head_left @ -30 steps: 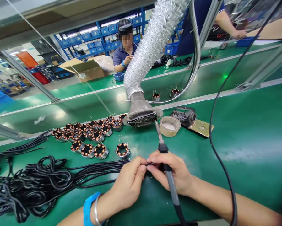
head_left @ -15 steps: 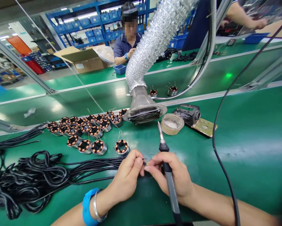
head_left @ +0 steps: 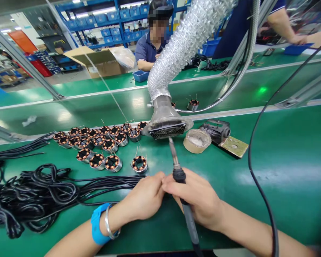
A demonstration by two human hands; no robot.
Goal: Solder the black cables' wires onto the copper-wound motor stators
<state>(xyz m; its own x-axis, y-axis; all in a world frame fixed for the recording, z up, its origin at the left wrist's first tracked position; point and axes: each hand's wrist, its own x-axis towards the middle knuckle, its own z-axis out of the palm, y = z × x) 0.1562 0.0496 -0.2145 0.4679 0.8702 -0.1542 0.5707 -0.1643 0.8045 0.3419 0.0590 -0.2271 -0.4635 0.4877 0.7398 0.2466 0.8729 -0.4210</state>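
In my right hand (head_left: 200, 200) lies a soldering iron (head_left: 187, 214), its metal tip slanting up and away towards the fume hood. The thumb and forefinger of that hand meet the fingertips of my left hand (head_left: 147, 196) in a closed pinch. Between the fingertips the wire end of a black cable is now covered by the fingers; it showed there a moment ago. Black cables (head_left: 107, 187) run in from the left towards my left hand. Just beyond it a single copper-wound stator (head_left: 139, 165) stands with thin leads sticking up.
Several more stators (head_left: 96, 161) stand in rows at the left, behind a heap of coiled cables (head_left: 48, 196). A fume hood (head_left: 166, 125) hangs ahead, beside a round tub (head_left: 197, 141) and an iron stand (head_left: 216, 130). A co-worker (head_left: 151, 50) sits across the bench.
My hands have turned and drawn together, hiding the wire end. The soldering iron's tip has swung left, and its handle sits more upright. The view has shifted slightly.
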